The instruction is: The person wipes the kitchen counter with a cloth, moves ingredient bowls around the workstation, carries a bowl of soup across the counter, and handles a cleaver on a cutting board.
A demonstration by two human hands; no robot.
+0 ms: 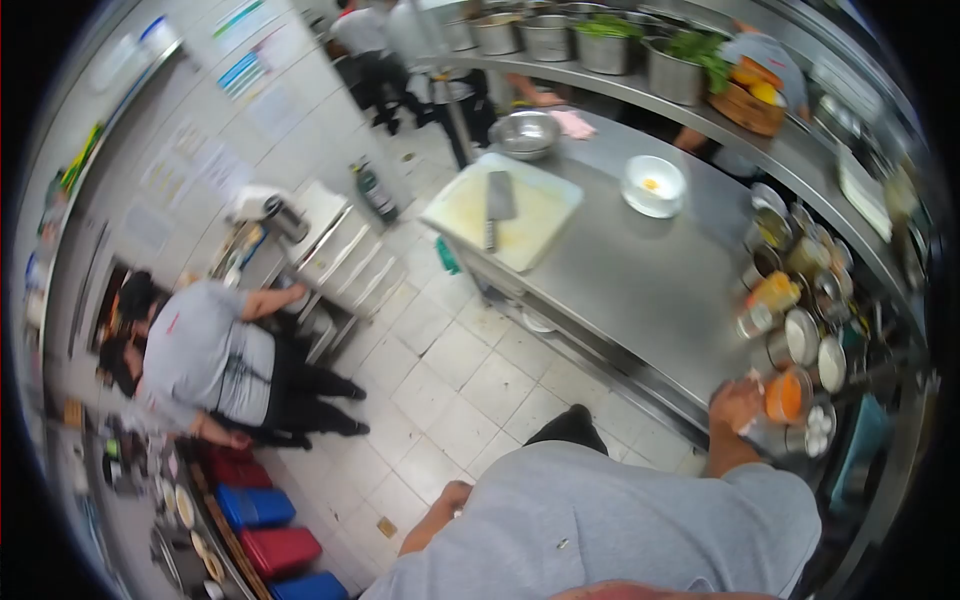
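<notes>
My right hand (736, 404) is over the near right end of the steel counter (640, 285), beside a clear tub of orange food (789, 396). Its fingers are curled, with bits of white at their edges; what they hold is too blurred to name. A container of white, egg-like rounds (819, 424) stands close by. Low at my left side, my left hand (454, 496) is closed, with a small white bit showing under it. Farther along the counter, a cleaver (499, 208) lies on a cutting board (545, 220). Beyond it, a white bowl (654, 186) contains something yellow.
Sauce bottles (768, 305) and several pots crowd the counter's right side. A shelf (600, 76) with metal pots and greens hangs above. Co-workers in grey shirts (210, 335) stand at left. A fire extinguisher (374, 190) stands by the wall. Tiles (455, 365) cover the floor.
</notes>
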